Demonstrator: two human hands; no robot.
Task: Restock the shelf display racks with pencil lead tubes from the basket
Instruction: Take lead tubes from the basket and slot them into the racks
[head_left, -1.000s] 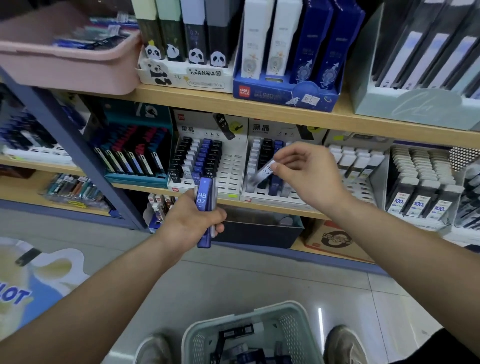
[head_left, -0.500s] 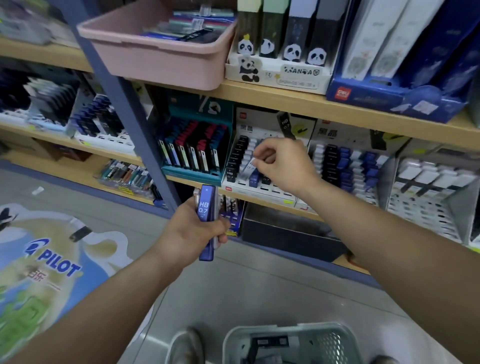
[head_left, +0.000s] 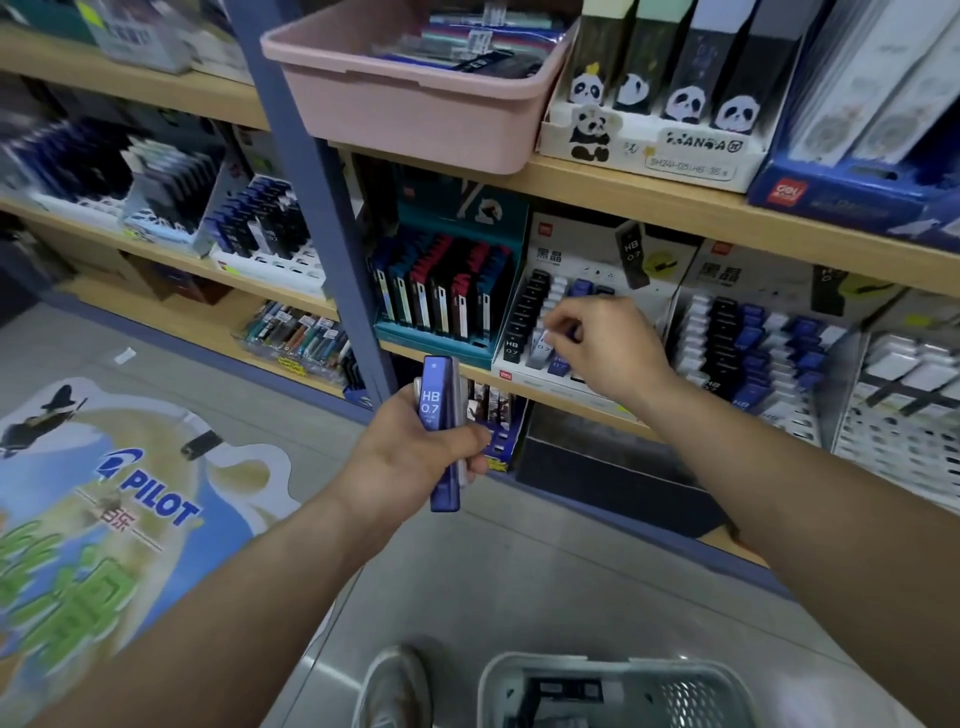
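Left hand (head_left: 415, 449): fingers clenched round bundle of lead tubes (head_left: 439, 415), front one blue, marked HB 0.7. Held upright, near centre, clear of shelf.
Right hand (head_left: 605, 348): extended to white display rack (head_left: 582, 244) on middle shelf (head_left: 675, 210). Fingers curled, tips at pale tube (head_left: 540, 349) standing in near row, between black and blue tubes. Pinched or merely touched: cannot tell, blurred.
Basket (head_left: 696, 699): on floor, near right, dark items inside.
Second rack (head_left: 727, 270): right of first, part filled.
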